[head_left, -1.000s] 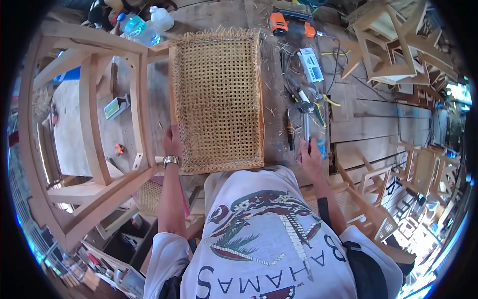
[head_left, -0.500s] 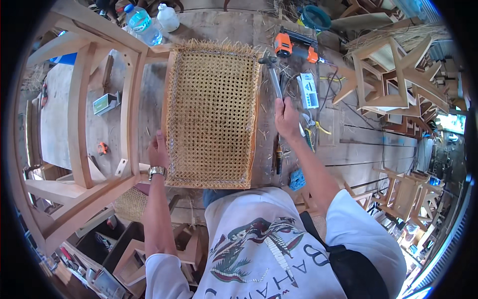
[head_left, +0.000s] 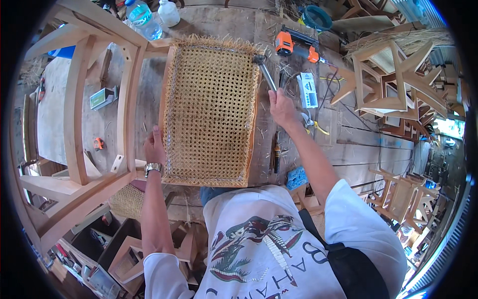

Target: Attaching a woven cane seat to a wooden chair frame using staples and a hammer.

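Observation:
A rectangular cane panel (head_left: 206, 114) with frayed strands along its top edge lies on a wooden frame, beside an upright chair frame (head_left: 77, 124) on the left. My left hand (head_left: 153, 145) grips the panel's left edge, fingers partly hidden. My right hand (head_left: 282, 107) holds a hammer (head_left: 266, 74) by its handle, with the head at the panel's upper right edge. Right of the panel are pliers with yellow handles (head_left: 314, 124), a screwdriver (head_left: 277, 157) and a white printed box (head_left: 307, 90).
The wooden worktable (head_left: 371, 137) holds an orange nail gun (head_left: 285, 45) with a hose, plastic bottles (head_left: 143, 20), a tape measure (head_left: 98, 144) and a blue sponge (head_left: 297, 177). A teal bucket (head_left: 316, 19) stands behind. Several chair frames (head_left: 383, 79) are piled at right; others stand below.
My right hand has raised the hammer from the lower right of the tools up and left to the panel's upper edge. My left hand has shifted slightly; the whole view has shifted too.

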Demonstrator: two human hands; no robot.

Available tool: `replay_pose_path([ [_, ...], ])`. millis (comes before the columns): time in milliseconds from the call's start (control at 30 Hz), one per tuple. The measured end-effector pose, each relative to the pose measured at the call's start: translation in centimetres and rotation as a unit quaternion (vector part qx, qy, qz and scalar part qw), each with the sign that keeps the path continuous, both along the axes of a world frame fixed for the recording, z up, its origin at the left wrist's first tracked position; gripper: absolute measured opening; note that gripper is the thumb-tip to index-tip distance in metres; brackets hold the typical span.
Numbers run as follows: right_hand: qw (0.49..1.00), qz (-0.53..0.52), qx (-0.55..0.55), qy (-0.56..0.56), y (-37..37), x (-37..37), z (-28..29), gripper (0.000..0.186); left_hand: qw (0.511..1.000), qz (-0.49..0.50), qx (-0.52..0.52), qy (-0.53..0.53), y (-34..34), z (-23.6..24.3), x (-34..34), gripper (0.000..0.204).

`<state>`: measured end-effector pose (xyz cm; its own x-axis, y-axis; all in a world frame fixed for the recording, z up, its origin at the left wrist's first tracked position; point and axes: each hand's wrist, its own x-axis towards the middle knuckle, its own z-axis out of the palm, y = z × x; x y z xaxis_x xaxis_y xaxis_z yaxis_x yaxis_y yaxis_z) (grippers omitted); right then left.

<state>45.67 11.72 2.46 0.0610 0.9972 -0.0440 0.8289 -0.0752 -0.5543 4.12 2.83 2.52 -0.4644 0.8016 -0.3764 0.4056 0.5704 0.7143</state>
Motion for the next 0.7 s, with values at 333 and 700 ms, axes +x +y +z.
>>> replay_pose_path([
  [333, 1.0, -0.019, 0.008, 0.008, 0.1, -0.9, 1.2, 0.036, 1.0, 0.011, -0.002, 0.019, -0.1, 0.0, 0.3, 0.072],
  [700, 1.0, -0.004, 0.007, -0.007, -0.2, -0.5, 2.3, 0.035, 0.999, 0.012, -0.015, 0.033, 0.4, -0.7, -0.4, 0.08],
])
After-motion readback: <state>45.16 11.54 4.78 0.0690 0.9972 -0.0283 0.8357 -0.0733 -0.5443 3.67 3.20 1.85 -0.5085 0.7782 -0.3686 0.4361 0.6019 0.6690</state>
